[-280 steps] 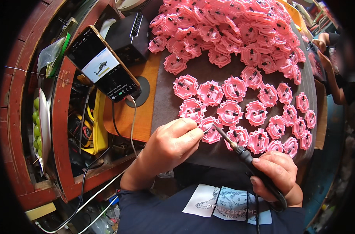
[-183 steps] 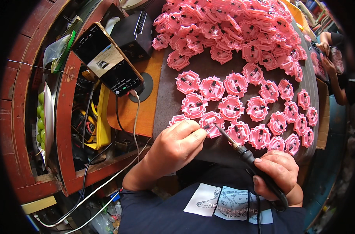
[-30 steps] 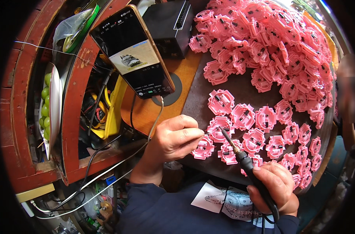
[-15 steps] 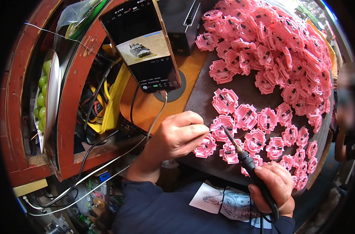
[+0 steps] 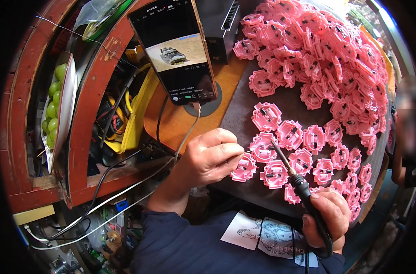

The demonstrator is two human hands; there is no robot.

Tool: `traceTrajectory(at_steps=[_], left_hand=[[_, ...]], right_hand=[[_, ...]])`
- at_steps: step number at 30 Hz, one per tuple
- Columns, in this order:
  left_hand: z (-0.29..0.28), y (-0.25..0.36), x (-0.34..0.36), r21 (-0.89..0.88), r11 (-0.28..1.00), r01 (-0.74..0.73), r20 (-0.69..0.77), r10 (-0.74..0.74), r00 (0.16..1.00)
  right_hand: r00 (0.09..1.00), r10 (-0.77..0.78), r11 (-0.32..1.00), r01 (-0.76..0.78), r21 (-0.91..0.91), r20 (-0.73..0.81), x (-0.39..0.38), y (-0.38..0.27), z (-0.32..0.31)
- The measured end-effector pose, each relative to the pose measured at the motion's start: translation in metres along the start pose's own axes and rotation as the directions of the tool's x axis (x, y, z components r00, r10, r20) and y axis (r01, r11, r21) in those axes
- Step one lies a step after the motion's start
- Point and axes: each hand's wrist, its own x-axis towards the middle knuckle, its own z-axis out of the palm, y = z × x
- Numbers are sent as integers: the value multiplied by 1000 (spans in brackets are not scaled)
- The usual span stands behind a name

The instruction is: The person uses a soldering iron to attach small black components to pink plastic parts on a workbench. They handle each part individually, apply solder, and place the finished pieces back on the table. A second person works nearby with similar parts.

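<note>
My right hand [image 5: 329,217] grips a soldering iron [image 5: 304,188] by its black handle. Its dark tip slants up and left, over the right side of a pink plastic housing [image 5: 262,154] that has small black parts inside. My left hand [image 5: 212,155] is closed in a pinch, just left of that same housing. From its fingertips a short, thin length of solder wire [image 5: 248,151] points toward the housing. Whether the iron's tip touches anything inside is too small to tell. More such housings lie in loose rows around it, one of them [image 5: 243,167] close below my left fingertips.
A large heap of pink housings [image 5: 317,50] covers the far right of the dark work surface [image 5: 242,98]. A phone [image 5: 176,50] with a cable stands at the back left, beside a black box [image 5: 219,41]. Left are a yellow bin [image 5: 137,116] and green grapes [image 5: 55,107].
The iron's tip has shifted right and slightly up over the housing. My left hand keeps its pinch in nearly the same place. The whole view has shifted slightly.
</note>
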Motion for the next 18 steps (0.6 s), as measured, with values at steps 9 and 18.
traceTrajectory(at_steps=[9,18], left_hand=[[-1,0,-3,-34,997,-75,98,78,992],[-1,-1,-4,-25,997,-72,112,75,991]], right_hand=[[1000,6,999,-6,33,10,-3,-2,2],[999,5,999,-6,37,37,-1,0,5]])
